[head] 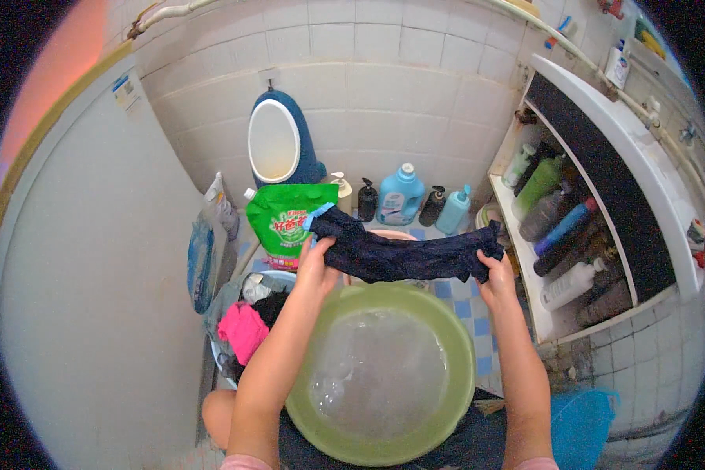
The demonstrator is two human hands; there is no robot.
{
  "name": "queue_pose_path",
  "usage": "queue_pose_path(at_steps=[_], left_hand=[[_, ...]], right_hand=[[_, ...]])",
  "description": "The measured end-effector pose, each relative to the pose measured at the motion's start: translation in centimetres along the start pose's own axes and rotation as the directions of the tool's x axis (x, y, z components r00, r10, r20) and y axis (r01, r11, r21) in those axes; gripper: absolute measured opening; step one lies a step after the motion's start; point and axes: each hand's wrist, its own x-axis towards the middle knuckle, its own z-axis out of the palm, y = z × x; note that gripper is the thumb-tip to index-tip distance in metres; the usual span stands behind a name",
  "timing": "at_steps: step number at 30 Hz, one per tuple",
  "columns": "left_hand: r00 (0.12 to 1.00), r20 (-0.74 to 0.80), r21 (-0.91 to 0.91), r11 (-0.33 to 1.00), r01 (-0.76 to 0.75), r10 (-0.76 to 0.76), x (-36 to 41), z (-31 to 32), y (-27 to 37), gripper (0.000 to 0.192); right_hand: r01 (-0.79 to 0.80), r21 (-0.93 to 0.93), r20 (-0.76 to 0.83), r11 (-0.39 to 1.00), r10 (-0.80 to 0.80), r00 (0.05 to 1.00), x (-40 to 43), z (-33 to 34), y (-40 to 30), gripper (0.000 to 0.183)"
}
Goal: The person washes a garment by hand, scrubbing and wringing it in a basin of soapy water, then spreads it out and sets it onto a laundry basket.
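Note:
A dark navy cloth garment (399, 254) with a light blue edge at its left end is stretched sideways between my hands. My left hand (318, 264) grips its left end, beside a green detergent pouch (282, 220). The garment's right end is pinched in my right hand (496, 276). Below and nearer to me stands a round green basin (461, 364) of cloudy, slightly sudsy water (382, 364). The garment is held up past the basin's far rim and partly covers a pink basin (390, 234) behind it.
At left, a light blue tub (216, 352) holds a pink cloth (242, 332) and dark clothes. A blue detergent jug (400, 197) and several pump bottles line the tiled wall, near a blue child's urinal (305, 135). An open cabinet (587, 264) with bottles flanks my right; a white door (106, 264), my left.

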Motion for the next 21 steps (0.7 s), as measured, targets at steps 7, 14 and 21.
queue_pose_path(at_steps=[7, 14, 21], left_hand=[[0.98, -0.102, 0.04, 0.984, 0.174, -0.169, 9.6, -5.1, -3.0, 0.019], [0.968, -0.058, 0.23, 0.94, 0.252, -0.246, 13.5, -8.7, -5.3, 0.029], [0.806, -0.483, 0.833, 0.106, 0.543, -0.343, 13.1, -10.1, -8.5, 0.042]], right_hand=[[-0.04, -0.256, -0.192, 0.966, -0.01, 0.981, 5.5, -0.1, 3.0, 0.027], [-0.145, -0.321, -0.249, 0.936, 0.064, 0.966, 11.0, -3.3, 6.9, 0.034], [-0.593, -0.54, -0.361, 0.598, 0.472, 0.804, 11.8, -8.5, 13.8, 0.048]])
